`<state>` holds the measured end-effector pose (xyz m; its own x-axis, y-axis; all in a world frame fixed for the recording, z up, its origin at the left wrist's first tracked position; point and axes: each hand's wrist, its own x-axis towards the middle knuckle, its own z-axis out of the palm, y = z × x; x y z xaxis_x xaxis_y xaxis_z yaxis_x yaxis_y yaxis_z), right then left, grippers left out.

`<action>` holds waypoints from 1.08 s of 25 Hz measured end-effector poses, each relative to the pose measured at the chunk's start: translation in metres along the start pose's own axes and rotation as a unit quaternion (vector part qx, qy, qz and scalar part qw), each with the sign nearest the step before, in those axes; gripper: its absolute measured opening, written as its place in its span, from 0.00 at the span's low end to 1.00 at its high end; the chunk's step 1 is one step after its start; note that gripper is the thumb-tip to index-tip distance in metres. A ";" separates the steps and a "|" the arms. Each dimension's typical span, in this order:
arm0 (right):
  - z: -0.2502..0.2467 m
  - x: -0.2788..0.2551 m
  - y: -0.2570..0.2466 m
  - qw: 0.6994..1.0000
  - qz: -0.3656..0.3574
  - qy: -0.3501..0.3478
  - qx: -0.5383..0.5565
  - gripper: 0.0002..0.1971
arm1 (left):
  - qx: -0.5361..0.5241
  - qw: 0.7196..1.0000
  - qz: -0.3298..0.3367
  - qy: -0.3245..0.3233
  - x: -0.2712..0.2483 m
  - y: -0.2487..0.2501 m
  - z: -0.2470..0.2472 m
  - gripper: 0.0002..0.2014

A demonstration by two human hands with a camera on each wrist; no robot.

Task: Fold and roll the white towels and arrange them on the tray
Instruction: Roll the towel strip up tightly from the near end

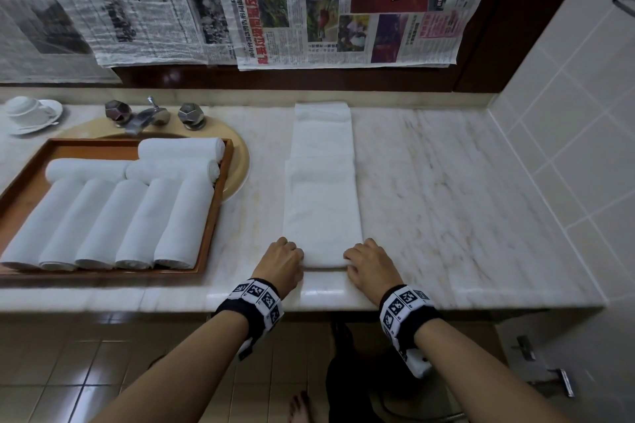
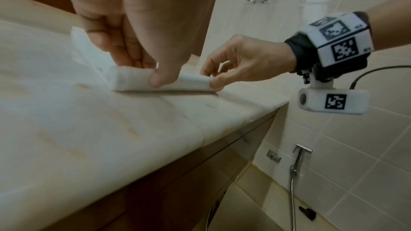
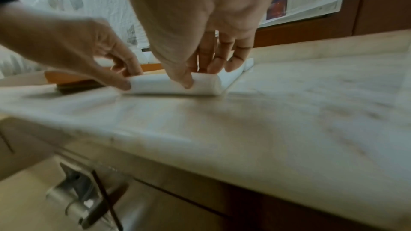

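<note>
Head view looks down on a pale marble tabletop where a white towel, folded into a long narrow strip, lies lengthwise from the front edge toward the back wall. Its near end is turned up into a small roll, and both hands pinch that roll: the left hand grips its left end, the right hand its right end, each with fingers curled over the top and the thumb on the near side. Left wrist view shows the left hand from beneath, thumb pressed on the roll's front and fingers behind it, with the right hand pinching the far end of the towel. Right wrist view shows the same grip mirrored, with the right hand above the towel and the left hand at its other end.

To the left, well apart from the strip, a wooden tray sits over a sink basin. It holds eight rolled towels: five side by side in the front row and three lying crosswise behind them. A faucet stands behind the tray, a white cup and saucer at the far left, and sheets of newspaper hang on the wall above
</note>
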<state>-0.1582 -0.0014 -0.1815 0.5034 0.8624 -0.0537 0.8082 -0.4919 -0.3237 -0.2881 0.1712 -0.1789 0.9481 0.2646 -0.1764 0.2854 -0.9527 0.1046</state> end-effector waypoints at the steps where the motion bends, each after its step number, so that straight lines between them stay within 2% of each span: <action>1: -0.004 0.000 0.001 1.000 0.010 -0.016 0.002 0.08 | 0.005 1.000 0.005 -0.014 0.000 -0.001 -0.002 0.06; 3: -0.013 -0.002 0.001 0.997 0.039 -0.067 0.009 0.10 | 0.001 0.999 0.023 -0.040 0.000 -0.006 0.000 0.12; 5: -0.018 -0.004 0.000 0.993 0.071 -0.088 0.033 0.09 | -0.035 0.998 0.028 -0.041 -0.002 -0.009 -0.003 0.12; 8: -0.018 0.000 0.003 0.990 0.097 -0.084 0.056 0.05 | -0.101 0.994 0.006 -0.029 -0.001 -0.008 -0.007 0.09; 11: -0.013 0.006 0.005 0.991 0.111 -0.071 0.026 0.04 | -0.137 0.990 -0.028 -0.026 0.004 -0.011 -0.007 0.07; 14: -0.004 0.007 0.000 0.997 0.079 -0.016 0.011 0.04 | -0.138 0.990 -0.039 0.011 0.008 -0.005 -0.005 0.06; 16: 0.005 0.003 -0.004 0.999 0.039 0.018 0.020 0.09 | -0.134 0.990 -0.040 0.021 0.007 0.002 -0.002 0.08; 21: 0.008 -0.008 -0.011 0.999 -0.024 0.012 0.029 0.15 | -0.077 0.996 -0.026 0.038 0.001 0.014 0.007 0.13; 22: 0.008 -0.007 -0.011 0.999 -0.029 0.011 0.020 0.16 | -0.066 0.997 -0.021 0.035 0.000 0.015 0.007 0.15; 25: 0.006 -0.001 -0.007 0.999 -0.033 0.023 -0.022 0.15 | 0.004 1.000 -0.011 0.016 -0.002 0.017 0.003 0.11; 27: 0.006 0.000 -0.003 0.999 -0.026 0.020 -0.032 0.16 | 0.032 0.999 -0.002 0.020 -0.001 0.014 0.008 0.15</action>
<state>-0.1620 0.0011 -0.1865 0.4717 0.8817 -0.0008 0.8503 -0.4552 -0.2644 -0.2860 0.1562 -0.1852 0.9520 0.2737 -0.1371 0.2814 -0.9588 0.0400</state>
